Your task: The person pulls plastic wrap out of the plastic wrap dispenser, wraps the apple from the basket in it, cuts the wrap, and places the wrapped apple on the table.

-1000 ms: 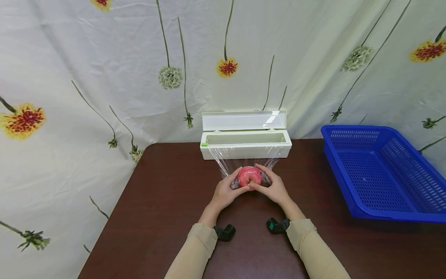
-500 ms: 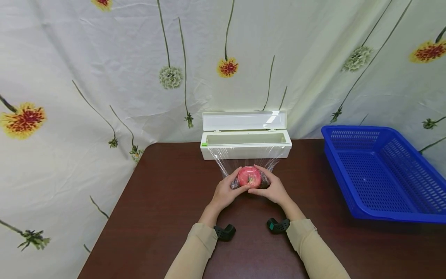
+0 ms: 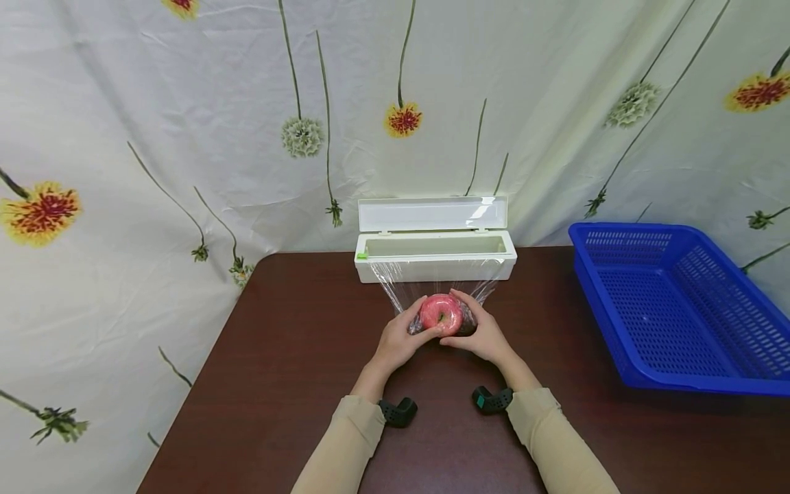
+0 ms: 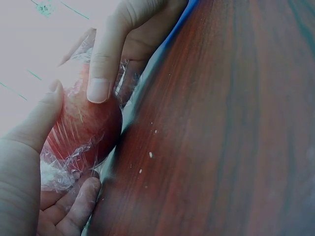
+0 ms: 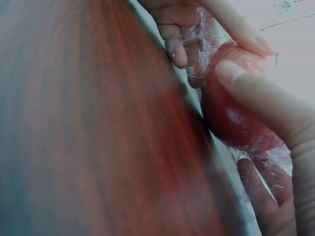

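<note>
A red apple (image 3: 441,313) sits between both hands in front of the white box, its stem side toward the head camera. Clear plastic wrap (image 3: 395,288) runs from the box's front down to the apple and bunches at its sides, as the left wrist view shows. My left hand (image 3: 398,337) grips the apple's left side, thumb on the near face. From the right, my right hand (image 3: 486,336) holds it, its thumb (image 5: 246,88) pressed on the wrapped skin. Crumpled film lies between the fingers and the apple in both wrist views.
The long white wrap box (image 3: 435,267) stands at the table's back edge with its lid (image 3: 432,214) raised against the flowered curtain (image 3: 216,103). To the right is a blue plastic basket (image 3: 642,350). The dark wooden table (image 3: 296,343) lies beneath.
The apple has tilted slightly between the hands, and its stem shows more plainly. My right thumb has slid down a little from the stem. Box and basket stay put.
</note>
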A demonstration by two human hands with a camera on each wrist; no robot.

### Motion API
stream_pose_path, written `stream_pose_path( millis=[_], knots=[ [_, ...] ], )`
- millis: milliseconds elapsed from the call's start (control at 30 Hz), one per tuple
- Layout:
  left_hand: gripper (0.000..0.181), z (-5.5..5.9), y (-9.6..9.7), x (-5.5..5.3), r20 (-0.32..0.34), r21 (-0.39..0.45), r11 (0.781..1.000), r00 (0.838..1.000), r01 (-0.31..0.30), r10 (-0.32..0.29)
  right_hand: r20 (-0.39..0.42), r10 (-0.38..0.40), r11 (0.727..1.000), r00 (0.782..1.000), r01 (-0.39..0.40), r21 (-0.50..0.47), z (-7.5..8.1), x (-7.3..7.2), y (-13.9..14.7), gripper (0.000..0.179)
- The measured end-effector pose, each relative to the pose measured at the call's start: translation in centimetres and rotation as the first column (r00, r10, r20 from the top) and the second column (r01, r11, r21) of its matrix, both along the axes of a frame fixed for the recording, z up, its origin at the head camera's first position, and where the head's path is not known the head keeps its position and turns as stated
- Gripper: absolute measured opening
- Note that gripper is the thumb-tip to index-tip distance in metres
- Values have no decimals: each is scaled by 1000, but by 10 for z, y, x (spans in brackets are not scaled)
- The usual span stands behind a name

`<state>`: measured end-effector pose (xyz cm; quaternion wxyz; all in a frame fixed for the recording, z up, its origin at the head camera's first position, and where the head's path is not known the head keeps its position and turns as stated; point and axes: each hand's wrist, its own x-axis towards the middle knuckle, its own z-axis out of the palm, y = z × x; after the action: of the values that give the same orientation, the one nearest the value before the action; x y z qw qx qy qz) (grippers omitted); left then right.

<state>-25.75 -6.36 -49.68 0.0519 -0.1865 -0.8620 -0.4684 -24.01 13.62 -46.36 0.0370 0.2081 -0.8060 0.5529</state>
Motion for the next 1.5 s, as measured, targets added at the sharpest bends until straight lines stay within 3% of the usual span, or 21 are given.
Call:
stream_pose_path(
  millis=[467, 733, 967, 1100, 1300, 1500],
  knots=[
    [79, 3, 1, 3, 83, 58, 996, 994, -71, 66, -16, -46, 998, 999, 47, 51, 0, 0, 0, 79],
    [67, 1, 3, 1, 53, 77, 990, 992, -120, 116, -6, -66, 996, 998, 66, 67, 4, 1, -2, 77],
    [64, 0, 3, 1, 49, 95, 988, 991, -126, 121, 2, -87, 993, 996, 87, 83, -31, -20, 4, 83],
    [63, -1, 2, 1, 48, 116, 986, 992, -121, 116, -1, -90, 992, 996, 90, 91, -34, -20, 6, 81],
    [67, -1, 1, 0, -5, 106, 986, 992, -125, 126, -10, -86, 992, 996, 87, 87, -34, -20, 6, 80],
    [76, -2, 1, 0, -102, 113, 987, 987, -110, 122, -13, -94, 991, 996, 95, 93, -33, -21, 6, 79]
  ],
)
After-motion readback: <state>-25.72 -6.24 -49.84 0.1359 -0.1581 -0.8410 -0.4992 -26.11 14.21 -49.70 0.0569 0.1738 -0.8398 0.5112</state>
